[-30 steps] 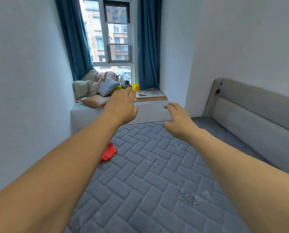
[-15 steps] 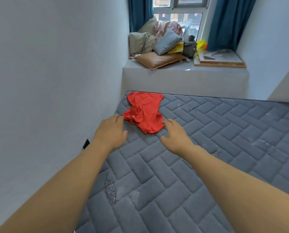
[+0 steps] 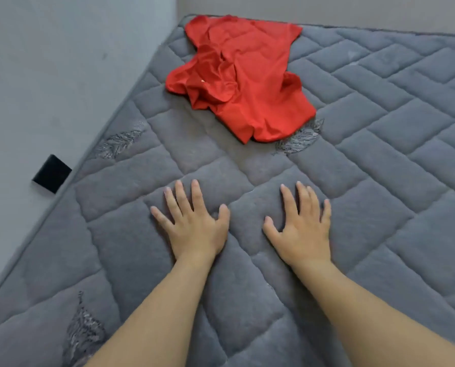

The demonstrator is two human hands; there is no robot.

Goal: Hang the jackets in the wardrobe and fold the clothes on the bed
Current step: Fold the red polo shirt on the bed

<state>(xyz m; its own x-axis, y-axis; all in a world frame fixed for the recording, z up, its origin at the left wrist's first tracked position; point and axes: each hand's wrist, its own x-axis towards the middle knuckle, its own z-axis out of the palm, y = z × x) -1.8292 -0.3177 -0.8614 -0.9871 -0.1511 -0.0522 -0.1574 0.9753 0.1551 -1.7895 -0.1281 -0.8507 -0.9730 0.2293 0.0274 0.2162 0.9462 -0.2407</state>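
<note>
A crumpled red garment (image 3: 243, 75) lies on the grey quilted mattress (image 3: 380, 154), near its far left corner. My left hand (image 3: 194, 223) rests flat on the mattress with fingers spread, well short of the garment. My right hand (image 3: 302, 229) lies flat beside it, fingers straight, also holding nothing. Both forearms reach in from the bottom of the view. No jackets or wardrobe are in sight.
A pale wall (image 3: 62, 75) runs along the mattress's left edge, with a small black square plate (image 3: 52, 173) on it. Another wall or ledge face (image 3: 327, 9) closes the far end of the bed.
The view has tilted down and closer to the mattress; the window ledge has left the frame. Both hands have come down flat onto the mattress, farther from the red garment than before.
</note>
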